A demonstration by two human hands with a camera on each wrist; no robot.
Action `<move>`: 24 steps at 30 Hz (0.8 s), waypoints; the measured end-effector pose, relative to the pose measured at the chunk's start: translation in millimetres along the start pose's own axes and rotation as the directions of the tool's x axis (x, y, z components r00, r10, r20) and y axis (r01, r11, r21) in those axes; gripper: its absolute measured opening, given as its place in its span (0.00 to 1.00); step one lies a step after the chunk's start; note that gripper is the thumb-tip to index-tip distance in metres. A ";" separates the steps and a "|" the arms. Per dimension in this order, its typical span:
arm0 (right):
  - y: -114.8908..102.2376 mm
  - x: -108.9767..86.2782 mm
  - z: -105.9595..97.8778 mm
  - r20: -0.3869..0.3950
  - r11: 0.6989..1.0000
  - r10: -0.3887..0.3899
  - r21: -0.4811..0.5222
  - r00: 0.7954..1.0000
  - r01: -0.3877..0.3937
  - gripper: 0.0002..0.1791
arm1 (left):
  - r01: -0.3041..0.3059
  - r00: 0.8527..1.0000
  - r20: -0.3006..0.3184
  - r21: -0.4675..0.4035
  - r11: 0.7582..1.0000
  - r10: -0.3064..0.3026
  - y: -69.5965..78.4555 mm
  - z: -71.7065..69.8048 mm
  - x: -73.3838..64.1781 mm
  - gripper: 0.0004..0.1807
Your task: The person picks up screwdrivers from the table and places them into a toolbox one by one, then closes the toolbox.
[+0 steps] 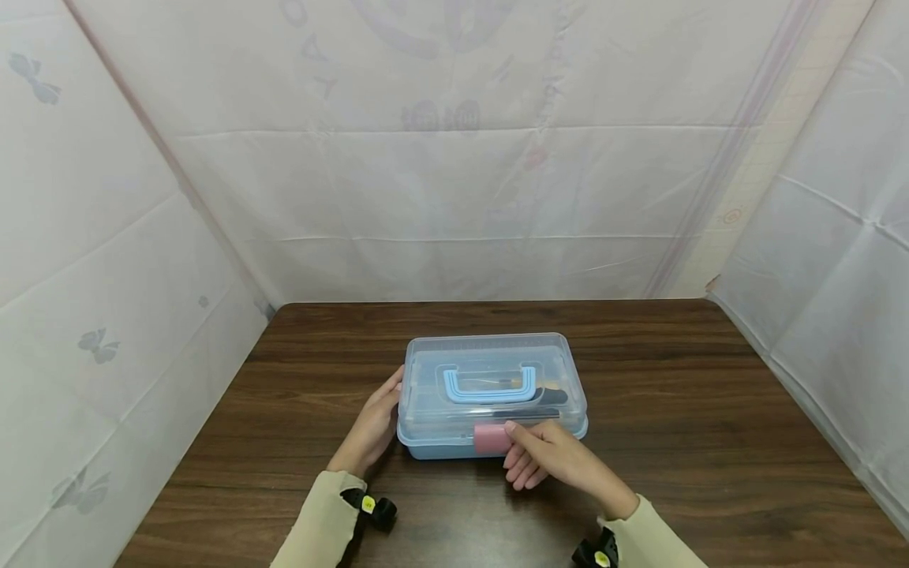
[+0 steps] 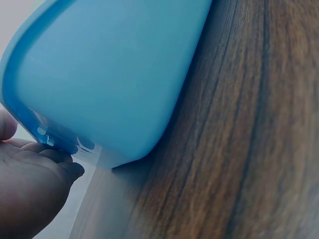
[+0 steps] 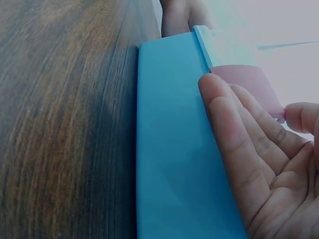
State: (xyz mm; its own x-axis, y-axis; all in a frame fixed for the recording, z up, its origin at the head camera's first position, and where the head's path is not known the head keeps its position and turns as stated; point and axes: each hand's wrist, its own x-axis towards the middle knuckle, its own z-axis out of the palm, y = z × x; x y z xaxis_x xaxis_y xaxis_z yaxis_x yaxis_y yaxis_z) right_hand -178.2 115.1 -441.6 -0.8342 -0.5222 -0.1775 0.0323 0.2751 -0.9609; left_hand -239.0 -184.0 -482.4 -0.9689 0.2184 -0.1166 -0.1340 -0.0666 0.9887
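A translucent blue storage box [image 1: 490, 451] with a clear lid [image 1: 433, 367] and a blue carry handle [image 1: 490, 394] lies on the table. At its left side, my left hand [image 1: 374, 426] rests with its fingers against the box; in the left wrist view they touch the rim near a corner. My right hand [image 1: 550, 456] is at the front, its thumb and index finger at the right end of the pink latch [image 1: 488, 439]. The right wrist view shows the latch [image 3: 246, 82] tilted outward, the thumb tip at its edge. Through the lid, dark items [image 1: 550, 396] are visible, their kind unclear.
The brown wooden table [image 1: 675, 426] extends around the box on every side. White cloth sheets [image 1: 454, 197] hang behind it and along its left and right edges. A black wrist camera [image 1: 383, 513] is strapped at the left sleeve.
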 end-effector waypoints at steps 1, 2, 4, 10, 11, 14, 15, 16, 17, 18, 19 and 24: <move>0.1 -0.2 -0.1 0.005 1.000 0.002 0.000 1.000 -0.002 0.35 | 0.000 1.000 0.000 0.001 1.000 0.000 0.1 0.0 0.0 0.28; 0.3 -0.1 -0.1 0.008 1.000 0.002 0.000 1.000 -0.002 0.35 | -0.001 1.000 0.000 0.002 1.000 0.001 0.2 0.0 -0.1 0.28; 0.4 -0.2 0.1 0.012 1.000 0.000 -0.004 1.000 0.000 0.35 | -0.001 1.000 0.002 0.005 1.000 0.001 0.5 0.1 -0.1 0.28; 2.4 -0.6 1.1 0.022 1.000 0.014 -0.006 1.000 -0.014 0.35 | 0.004 1.000 0.001 0.013 1.000 -0.004 0.9 0.0 0.0 0.27; 3.1 -0.6 1.2 0.023 1.000 0.017 -0.005 1.000 -0.017 0.35 | 0.004 1.000 0.001 0.013 1.000 -0.004 0.9 0.0 -0.1 0.27; 5.6 -0.7 1.5 0.027 1.000 0.018 -0.006 0.999 -0.018 0.35 | 0.001 1.000 0.002 0.014 1.000 -0.001 0.7 0.0 -0.2 0.27; 6.5 -0.8 1.6 0.029 1.000 0.019 -0.005 0.999 -0.019 0.35 | 0.001 1.000 0.002 0.015 1.000 -0.001 0.8 0.1 -0.3 0.27; 7.5 -0.8 1.7 0.031 1.000 0.019 -0.006 0.999 -0.019 0.35 | 0.001 1.000 0.002 0.014 1.000 -0.001 0.7 0.2 -0.3 0.27; 8.5 -0.8 1.8 0.033 1.000 0.016 -0.008 0.999 -0.016 0.35 | -0.002 1.000 0.004 0.014 1.000 0.001 0.7 0.2 -0.3 0.27; 9.5 -0.8 1.8 0.034 1.000 0.014 -0.009 0.999 -0.013 0.34 | -0.006 1.000 0.006 0.014 1.000 0.006 0.7 0.3 -0.3 0.27; 10.4 -0.7 1.9 0.032 1.000 0.011 -0.013 0.999 -0.010 0.33 | -0.009 1.000 0.008 0.014 1.000 0.008 0.7 0.4 -0.3 0.27; 13.7 0.3 2.2 0.019 0.999 -0.005 -0.041 1.000 0.006 0.31 | -0.015 1.000 0.012 0.010 1.000 0.015 0.8 0.6 -0.4 0.28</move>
State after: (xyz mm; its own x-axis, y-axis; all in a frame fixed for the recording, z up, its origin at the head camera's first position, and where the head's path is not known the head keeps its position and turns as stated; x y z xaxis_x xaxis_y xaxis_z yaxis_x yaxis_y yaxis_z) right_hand -176.8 116.9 -455.3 -0.8237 -0.5388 -0.1767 0.0048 0.3050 -0.9523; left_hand -238.6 -183.5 -481.5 -0.9681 0.2295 -0.1007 -0.1175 -0.0606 0.9912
